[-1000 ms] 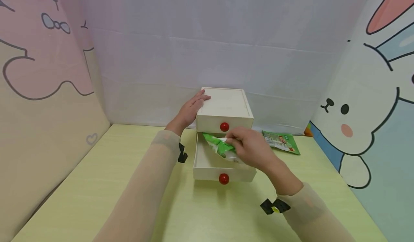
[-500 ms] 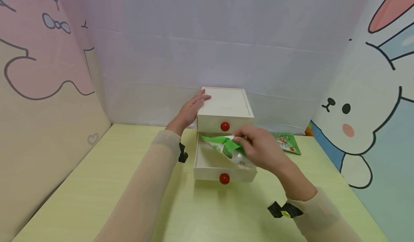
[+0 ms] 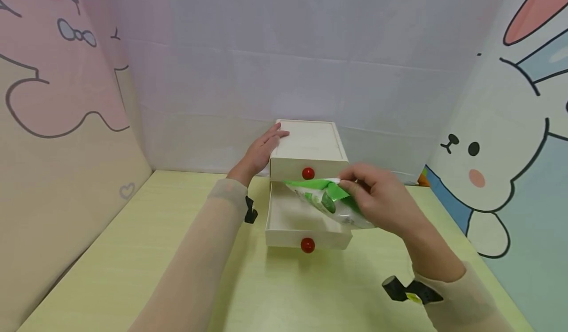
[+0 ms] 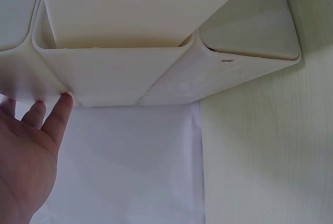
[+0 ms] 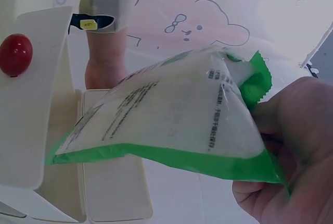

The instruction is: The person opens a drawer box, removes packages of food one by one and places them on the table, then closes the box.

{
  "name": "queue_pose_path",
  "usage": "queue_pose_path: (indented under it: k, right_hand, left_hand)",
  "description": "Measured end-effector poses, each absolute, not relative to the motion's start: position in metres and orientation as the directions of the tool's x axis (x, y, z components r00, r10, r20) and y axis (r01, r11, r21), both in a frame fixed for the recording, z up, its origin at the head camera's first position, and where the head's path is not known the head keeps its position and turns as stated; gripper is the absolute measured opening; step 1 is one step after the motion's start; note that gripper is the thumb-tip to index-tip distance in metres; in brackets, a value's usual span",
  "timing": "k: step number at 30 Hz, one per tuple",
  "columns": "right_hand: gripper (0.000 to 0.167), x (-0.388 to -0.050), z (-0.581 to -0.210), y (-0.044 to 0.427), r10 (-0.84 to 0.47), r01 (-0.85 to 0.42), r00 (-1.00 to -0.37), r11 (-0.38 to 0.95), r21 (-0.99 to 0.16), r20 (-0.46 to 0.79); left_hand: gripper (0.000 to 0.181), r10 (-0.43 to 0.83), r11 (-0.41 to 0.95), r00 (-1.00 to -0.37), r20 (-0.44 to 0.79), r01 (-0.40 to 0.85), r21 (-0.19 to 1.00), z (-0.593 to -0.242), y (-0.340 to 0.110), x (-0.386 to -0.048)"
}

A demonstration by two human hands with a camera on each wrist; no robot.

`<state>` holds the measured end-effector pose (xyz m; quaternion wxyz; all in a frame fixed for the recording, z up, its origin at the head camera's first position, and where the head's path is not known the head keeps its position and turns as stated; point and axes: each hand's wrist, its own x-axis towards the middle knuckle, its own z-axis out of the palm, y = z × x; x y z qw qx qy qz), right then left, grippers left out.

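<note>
A green and white snack packet (image 3: pixel 330 199) is pinched by one end in my right hand (image 3: pixel 383 199), above the pulled-out lower drawer (image 3: pixel 286 238) of a white drawer unit (image 3: pixel 310 142). The right wrist view shows the packet (image 5: pixel 171 109) puffed out, with printed lines on its pale side and green edges. My left hand (image 3: pixel 259 152) rests against the upper left side of the unit. In the left wrist view its straight fingertips touch the white casing. A red knob (image 3: pixel 308 173) marks the upper drawer, which is pushed in. Another red knob (image 3: pixel 307 245) is on the lower drawer.
A pale green table (image 3: pixel 177 253) lies under the unit. Behind it hangs a white cloth backdrop (image 3: pixel 213 105), with cartoon-printed panels on both sides. A small colourful item (image 3: pixel 424 178) shows at the table's back right edge.
My right hand has moved right with the packet, partly out from over the lower drawer. It now hides the second green packet that lay on the table at right. My left hand stays put.
</note>
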<state>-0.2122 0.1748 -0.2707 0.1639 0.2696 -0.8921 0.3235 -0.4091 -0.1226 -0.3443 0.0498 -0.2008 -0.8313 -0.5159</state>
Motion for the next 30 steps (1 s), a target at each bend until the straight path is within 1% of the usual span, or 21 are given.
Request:
queue_pose_path:
  k: [8, 14, 20, 24, 27, 30]
  right_hand:
    - [0.014, -0.204, -0.254, 0.196, -0.324, -0.633, -0.752, 0.599, -0.491, 0.573]
    - [0.019, -0.203, -0.249, 0.213, -0.31, -0.661, -0.718, 0.583, -0.472, 0.623]
    - [0.022, -0.2, -0.247, 0.233, -0.291, -0.659, -0.711, 0.595, -0.461, 0.64]
    - [0.022, -0.198, -0.246, 0.245, -0.268, -0.647, -0.701, 0.628, -0.431, 0.661]
    - [0.022, -0.197, -0.246, 0.254, -0.251, -0.622, -0.711, 0.661, -0.421, 0.657]
    - [0.02, -0.196, -0.246, 0.262, -0.229, -0.598, -0.733, 0.665, -0.447, 0.64]
  left_hand:
    - [0.054, 0.291, 0.378, -0.906, 0.306, 0.403, 0.833, -0.343, -0.122, -0.407]
    - [0.054, 0.288, 0.383, -0.91, 0.299, 0.396, 0.835, -0.343, -0.121, -0.406]
    - [0.055, 0.288, 0.387, -0.91, 0.298, 0.395, 0.833, -0.343, -0.12, -0.407]
    - [0.055, 0.285, 0.385, -0.912, 0.295, 0.391, 0.836, -0.344, -0.12, -0.407]
    - [0.054, 0.283, 0.385, -0.912, 0.296, 0.391, 0.836, -0.345, -0.121, -0.407]
    - [0.054, 0.281, 0.389, -0.912, 0.299, 0.394, 0.833, -0.345, -0.12, -0.407]
